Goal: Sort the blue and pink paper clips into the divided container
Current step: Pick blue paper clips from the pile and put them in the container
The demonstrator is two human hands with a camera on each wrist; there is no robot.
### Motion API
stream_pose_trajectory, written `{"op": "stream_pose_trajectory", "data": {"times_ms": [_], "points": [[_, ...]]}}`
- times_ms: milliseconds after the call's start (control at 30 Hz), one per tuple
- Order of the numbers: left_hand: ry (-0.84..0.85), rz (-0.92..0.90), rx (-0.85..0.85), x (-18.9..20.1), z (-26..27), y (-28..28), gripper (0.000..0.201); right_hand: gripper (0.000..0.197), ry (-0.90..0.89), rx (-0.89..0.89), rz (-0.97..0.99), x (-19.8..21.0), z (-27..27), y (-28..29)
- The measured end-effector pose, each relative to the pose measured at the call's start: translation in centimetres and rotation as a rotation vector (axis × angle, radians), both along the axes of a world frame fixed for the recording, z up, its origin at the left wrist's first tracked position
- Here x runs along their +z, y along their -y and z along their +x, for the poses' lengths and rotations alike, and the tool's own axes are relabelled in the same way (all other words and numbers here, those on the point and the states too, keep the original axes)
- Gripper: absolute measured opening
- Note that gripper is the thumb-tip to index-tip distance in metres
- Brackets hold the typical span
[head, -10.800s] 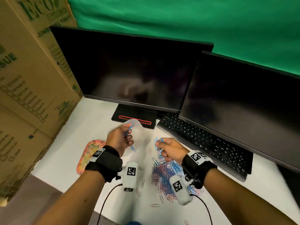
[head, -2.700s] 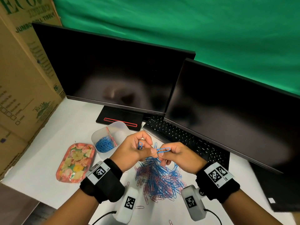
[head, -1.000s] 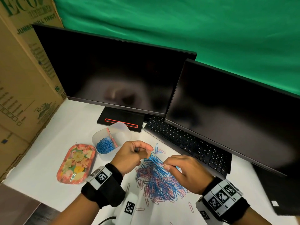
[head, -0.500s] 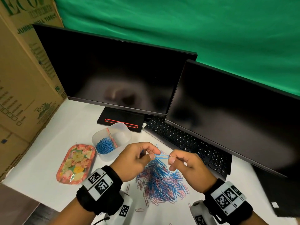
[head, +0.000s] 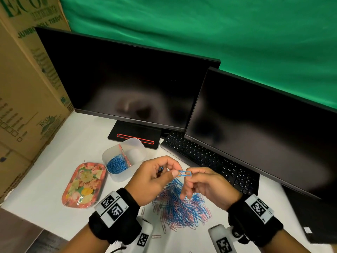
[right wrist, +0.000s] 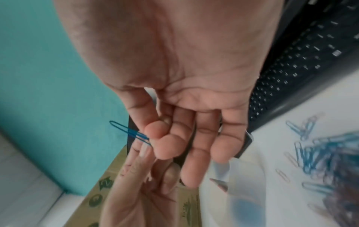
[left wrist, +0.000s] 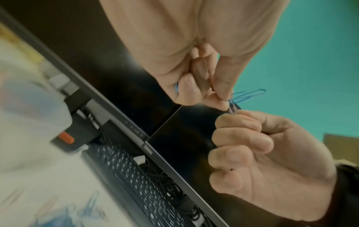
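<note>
Now that my right hand [head: 206, 185] has come up off the pile [head: 179, 205] at lower centre, it pinches one blue clip [head: 185, 173] together with my left hand [head: 155, 178], grip to grip. That clip is being handed over, I judge, bound for the divided container [head: 125, 172] at centre left, blue side.

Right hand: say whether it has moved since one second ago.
Yes. The right hand has risen off the paper clip pile and now pinches a blue paper clip above it.
</note>
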State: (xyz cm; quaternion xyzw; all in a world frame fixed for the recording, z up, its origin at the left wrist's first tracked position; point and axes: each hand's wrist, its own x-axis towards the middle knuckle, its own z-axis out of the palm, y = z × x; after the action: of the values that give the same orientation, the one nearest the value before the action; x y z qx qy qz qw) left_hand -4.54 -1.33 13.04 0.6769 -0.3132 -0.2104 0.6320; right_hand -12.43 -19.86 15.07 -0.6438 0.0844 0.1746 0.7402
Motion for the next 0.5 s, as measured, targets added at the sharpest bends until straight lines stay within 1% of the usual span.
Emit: {"op": "stream_pose_trajectory", "data": {"times_ms": [167, 267, 400, 500], "points": [[-0.025, -0.031, 0.003, -0.8, -0.6, 0.3, 0.006, 0.017, -0.212, -0.012, 0.182, -0.3, 0.4, -0.4], [0.022, -0.024, 0.008, -0.9, -0.7, 0.4, 0.007, 0.019, -0.300, -0.018, 0.208, -0.5, 0.4, -0.3], [0.149, -0.040, -0.028, 0.0, -0.5, 0.2, 0.008, 0.024, -0.428, 0.011, 0.246, 0.0, 0.2, -0.1], [0.122, -0.061, -0.055, 0.8, -0.1, 0.1, 0.006, 0.024, -0.451, 0.001, 0.313, 0.3, 0.2, -0.1]]}}
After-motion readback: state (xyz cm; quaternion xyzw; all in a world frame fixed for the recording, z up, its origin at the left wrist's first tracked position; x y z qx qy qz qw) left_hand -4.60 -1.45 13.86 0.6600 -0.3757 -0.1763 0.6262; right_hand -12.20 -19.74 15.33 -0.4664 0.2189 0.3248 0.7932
